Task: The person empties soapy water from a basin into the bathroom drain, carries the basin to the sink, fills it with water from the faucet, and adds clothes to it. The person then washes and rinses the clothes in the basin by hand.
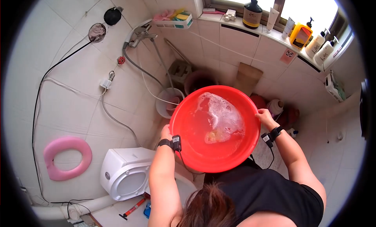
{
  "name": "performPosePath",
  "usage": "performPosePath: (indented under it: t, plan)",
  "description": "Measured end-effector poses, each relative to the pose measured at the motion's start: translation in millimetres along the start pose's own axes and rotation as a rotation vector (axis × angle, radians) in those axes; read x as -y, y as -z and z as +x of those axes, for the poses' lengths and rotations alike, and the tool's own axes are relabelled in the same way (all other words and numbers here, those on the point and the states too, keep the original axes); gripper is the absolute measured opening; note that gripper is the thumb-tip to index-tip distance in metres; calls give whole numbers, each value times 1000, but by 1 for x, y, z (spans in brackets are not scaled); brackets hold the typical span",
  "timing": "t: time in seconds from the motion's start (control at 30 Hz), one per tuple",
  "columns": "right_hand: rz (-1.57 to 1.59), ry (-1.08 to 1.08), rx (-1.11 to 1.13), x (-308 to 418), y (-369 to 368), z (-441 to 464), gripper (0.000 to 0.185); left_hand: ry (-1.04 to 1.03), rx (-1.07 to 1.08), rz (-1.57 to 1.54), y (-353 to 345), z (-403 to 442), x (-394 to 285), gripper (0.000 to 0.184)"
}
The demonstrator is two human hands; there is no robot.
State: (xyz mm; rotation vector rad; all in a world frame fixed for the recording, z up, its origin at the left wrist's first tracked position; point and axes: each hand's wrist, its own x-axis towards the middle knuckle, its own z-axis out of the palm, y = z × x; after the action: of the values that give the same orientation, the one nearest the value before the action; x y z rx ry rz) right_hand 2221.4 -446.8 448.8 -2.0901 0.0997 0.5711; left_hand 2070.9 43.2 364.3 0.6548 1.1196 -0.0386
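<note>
At the far left, a pink toilet seat ring (85, 148) rests against the tiled wall, with a white toilet (117, 170) to its right. The left hand (166, 132), a black strap (166, 143) around its wrist, has its grip clamped on the left edge of a large red basin (203, 163); most of its fingers are hidden by the wall of the basin, so their spread cannot be told. The basin is held in front of the torso, between the two hands, with cloudy liquid inside and a patch of white foam (226, 116) on the surface, mostly right of its middle. On the opposite edge, the right hand (266, 118) has its grip closed on the rim, thumb and fingers pinching it. Farther right, beyond the basin, an orange pump bottle (301, 35) stands on the window ledge (280, 39).
</note>
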Motion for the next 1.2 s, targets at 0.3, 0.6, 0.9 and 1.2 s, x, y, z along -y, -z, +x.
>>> performPosePath:
  t: [0.3, 0.6, 0.9, 1.2]
  plan:
    - [-29, -107, -103, 0, -37, 109, 22, 100, -34, -50, -43, 125, -34, 30]
    - [-82, -186, -28, -4, -60, 175, 26, 117, -154, -39, -65, 187, -62, 30]
    - [-74, -229, 20, 5, -64, 215, 26, 84, -234, -10, -69, 196, -75, 30]
    - [-71, -296, 114, 78, -52, 223, 26, 165, -194, -30, -52, 206, -63, 26]
